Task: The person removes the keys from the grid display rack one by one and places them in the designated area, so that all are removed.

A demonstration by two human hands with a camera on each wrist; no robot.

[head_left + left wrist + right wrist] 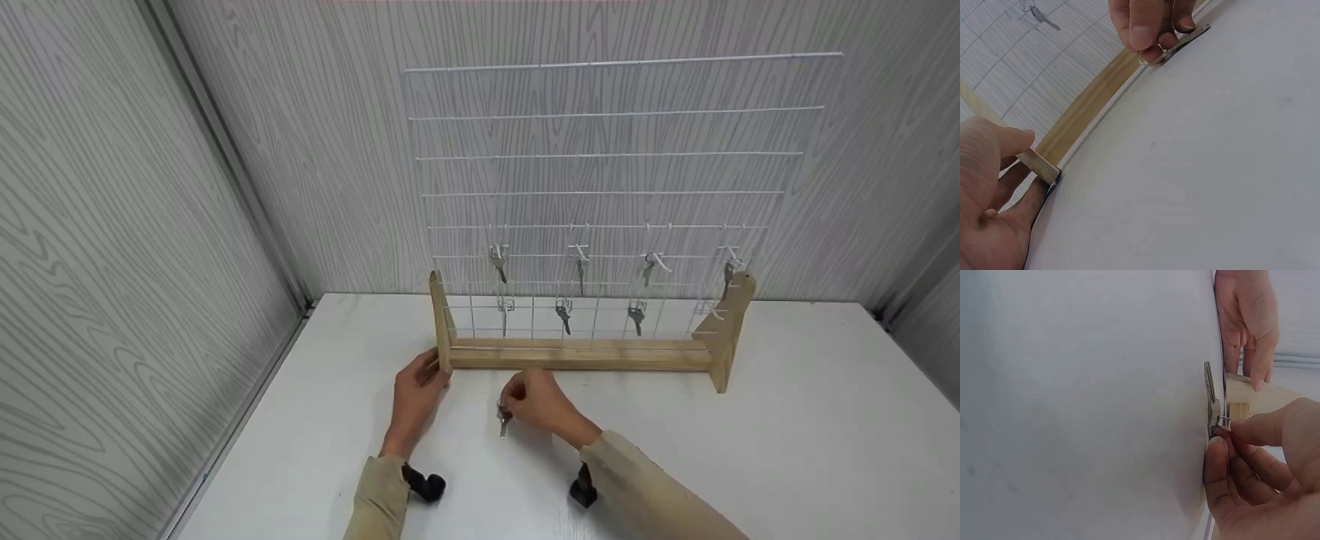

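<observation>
Between thumb and fingers, my right hand (541, 403) pinches the small metal ring (1222, 421) of a key. The key (1211, 391) points away from the fingertips, low over the white tabletop, in front of the rack. My left hand (417, 391) grips the front foot of the rack's left wooden end piece (1042, 167), thumb on one side and fingers on the other. The rack is a white wire grid (604, 192) standing in a wooden base (585, 360). Several keys hang from its white hooks in two rows, among them a key (564, 318) in the lower row.
At the lower right of the grid, a white hook (709, 309) shows no key on it. The right wooden end piece (727, 330) stands on the white table (817, 420). Grey wood-patterned panels (315, 150) enclose the table behind and at the sides.
</observation>
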